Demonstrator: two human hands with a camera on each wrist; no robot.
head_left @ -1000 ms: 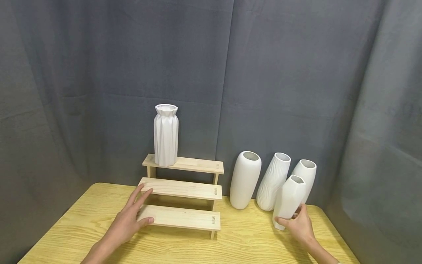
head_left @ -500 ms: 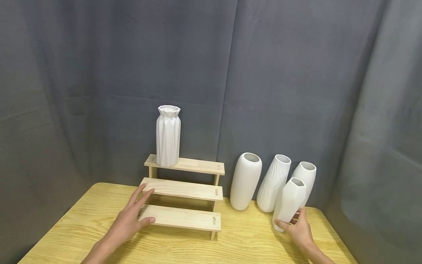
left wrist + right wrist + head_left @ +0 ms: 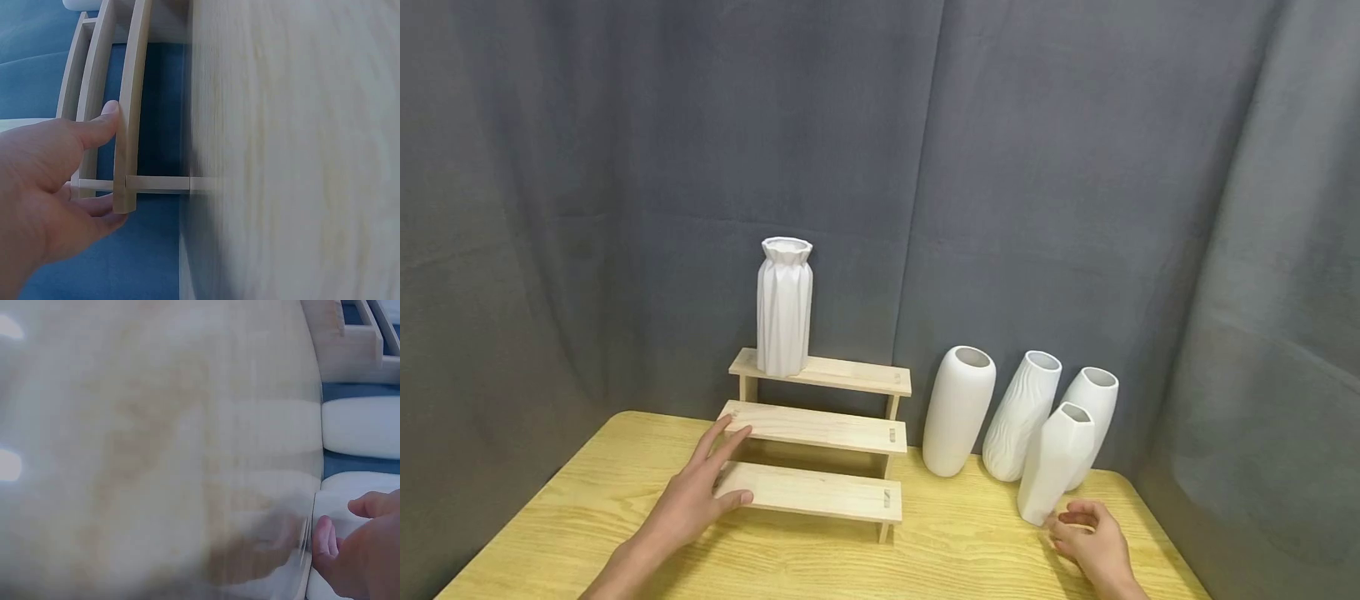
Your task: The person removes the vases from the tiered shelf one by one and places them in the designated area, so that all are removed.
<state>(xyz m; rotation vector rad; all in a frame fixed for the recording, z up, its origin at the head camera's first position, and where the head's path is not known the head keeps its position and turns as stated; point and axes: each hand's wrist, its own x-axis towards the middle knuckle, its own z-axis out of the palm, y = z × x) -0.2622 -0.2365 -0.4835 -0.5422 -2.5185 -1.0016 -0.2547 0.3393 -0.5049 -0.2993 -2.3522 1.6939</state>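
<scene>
My left hand (image 3: 683,507) rests at the left end of a three-tier wooden stand (image 3: 816,492), fingers spread over the middle shelf and thumb on the lowest. In the left wrist view the thumb (image 3: 100,128) touches that shelf's edge. A white faceted vase (image 3: 1057,462) stands upright on the table at the right. Beside its base is my right hand (image 3: 1096,546), fingers loosely bent and holding nothing; whether a fingertip still touches the vase I cannot tell. On the stand's top shelf, towards the left, is a white pleated vase (image 3: 784,317).
Behind the faceted vase stand a smooth white vase (image 3: 958,412), a wavy-ribbed white vase (image 3: 1021,421) and another white vase (image 3: 1096,400), partly hidden. All are on the yellow wooden table (image 3: 955,550). Grey curtains (image 3: 1037,167) hang behind and at both sides.
My right hand has let go of the faceted vase and moved down and to the right of its base. The vase stays where it was. My left hand has kept its place on the stand.
</scene>
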